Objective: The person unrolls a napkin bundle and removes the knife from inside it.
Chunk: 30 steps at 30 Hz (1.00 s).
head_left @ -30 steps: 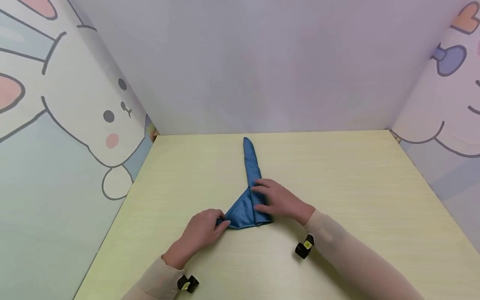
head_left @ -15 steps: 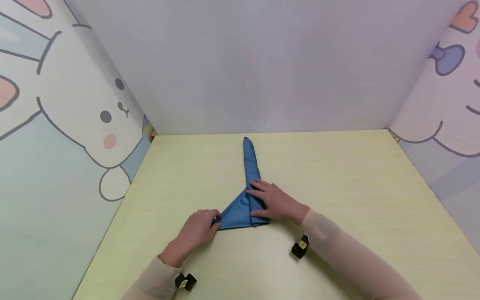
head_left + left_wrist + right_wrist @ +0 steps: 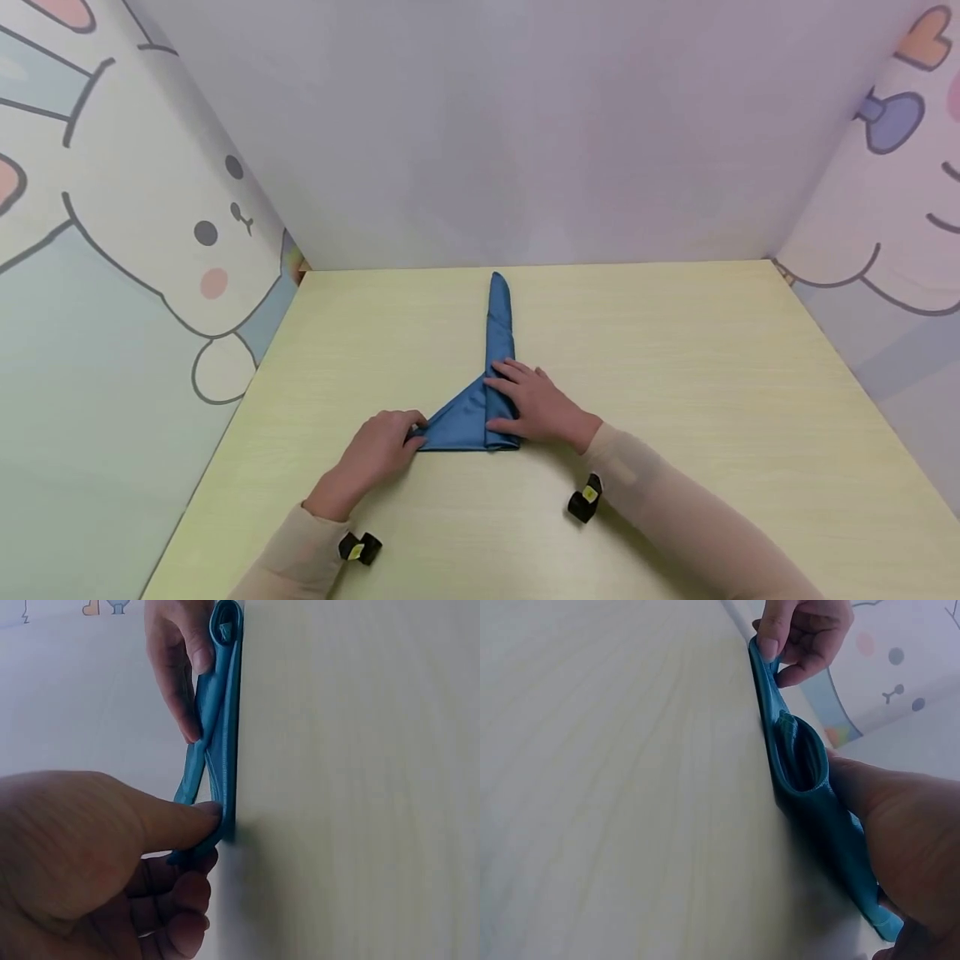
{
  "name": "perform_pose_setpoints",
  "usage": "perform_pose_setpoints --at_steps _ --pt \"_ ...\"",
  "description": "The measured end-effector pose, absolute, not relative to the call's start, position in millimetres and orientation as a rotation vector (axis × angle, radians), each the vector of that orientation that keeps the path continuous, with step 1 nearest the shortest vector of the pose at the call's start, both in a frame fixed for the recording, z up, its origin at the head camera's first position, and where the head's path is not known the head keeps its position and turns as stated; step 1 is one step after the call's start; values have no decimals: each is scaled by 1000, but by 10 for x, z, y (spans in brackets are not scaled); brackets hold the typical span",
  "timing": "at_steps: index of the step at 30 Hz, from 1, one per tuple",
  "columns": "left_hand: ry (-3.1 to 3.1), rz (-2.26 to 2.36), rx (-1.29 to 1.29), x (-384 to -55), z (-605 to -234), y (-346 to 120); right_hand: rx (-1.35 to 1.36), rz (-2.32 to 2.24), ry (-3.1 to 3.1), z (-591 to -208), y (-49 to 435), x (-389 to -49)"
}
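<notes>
Part-rolled blue cloth (image 3: 453,429), tip near the far edge of the worktop (image 3: 675,358): you have just swung it square, apparently aligning the roll (image 3: 500,333). Your left hand (image 3: 375,450) pinches its left corner; your right hand (image 3: 543,408) rests outstretched on the roll.

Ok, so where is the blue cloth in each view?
Head: blue cloth at centre, roll pointing up the picture.
Left wrist: cloth just left of centre, running down from the top edge.
Right wrist: cloth right of centre, slanting from the top toward lower right.
Shared landmark: the left grip, pinching a cloth corner in all three.
</notes>
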<state>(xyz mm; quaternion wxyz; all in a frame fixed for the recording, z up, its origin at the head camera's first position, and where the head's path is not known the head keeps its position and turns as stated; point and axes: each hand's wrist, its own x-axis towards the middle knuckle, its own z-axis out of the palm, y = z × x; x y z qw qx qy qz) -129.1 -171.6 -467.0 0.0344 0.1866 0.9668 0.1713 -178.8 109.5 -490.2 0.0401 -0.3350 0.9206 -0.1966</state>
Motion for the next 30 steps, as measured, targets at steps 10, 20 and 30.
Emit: perform_pose_setpoints --at_steps 10,20,30 --pt "2939 537 483 -1377 -4688 -1847 -998 -605 2821 -4965 981 -1868" --pt "2906 570 465 -1442 -4691 -1998 -971 -593 2840 -4942 856 -1882" --pt "2881 592 451 -1475 -4693 -2102 -961 -581 2836 -4972 767 -1906"
